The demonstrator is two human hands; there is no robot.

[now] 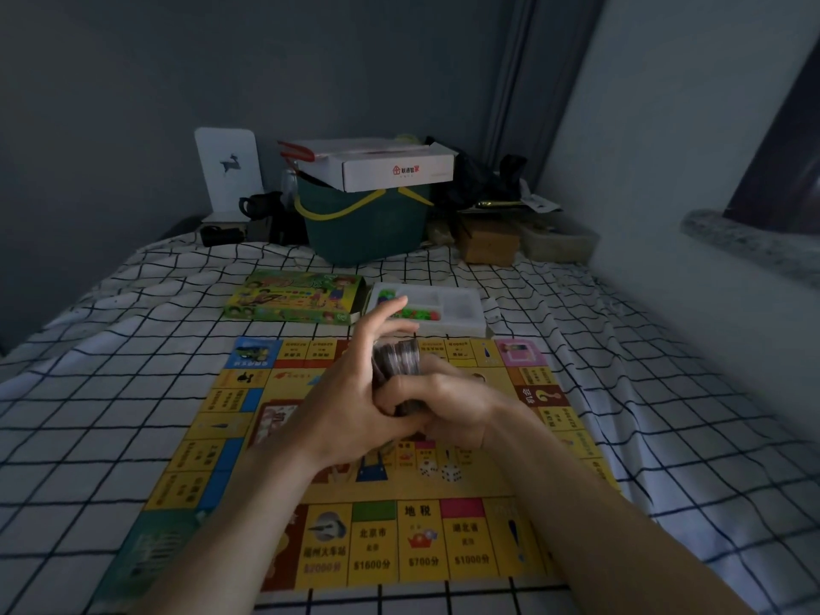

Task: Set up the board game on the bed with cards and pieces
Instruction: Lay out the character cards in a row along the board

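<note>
From the head view, a stack of cards point(396, 375) is held above the middle of the game board point(364, 463), which lies flat on the checked bed point(111, 392). The right hand point(448, 410) is wrapped round the lower part of the stack, its fingers point(399, 392) curled and grasping the cards. The left hand point(350, 406) is pressed against the stack's near side, thumb curled at its base and pinching it, while its upper fingers are stretched out straight past the top edge. The stack is blurred, so the cards are judged to be in the middle of being squared or shuffled.

Two white dice point(439, 471) rest on the board just below the hands. Beyond the far edge of the board, a white tray point(461, 321) holding small coloured pieces point(410, 313) is set beside the green game box point(293, 297). A green basket point(364, 228) with a white carton on top stands further back at the head of the bed.

For the step to go well, the cards should be tapped even on all sides before being laid down, and the grip kept firm so none slip onto the soft sheet. The stack is best set face down on its marked space on the board, well apart from the dice, so that nothing is knocked
</note>
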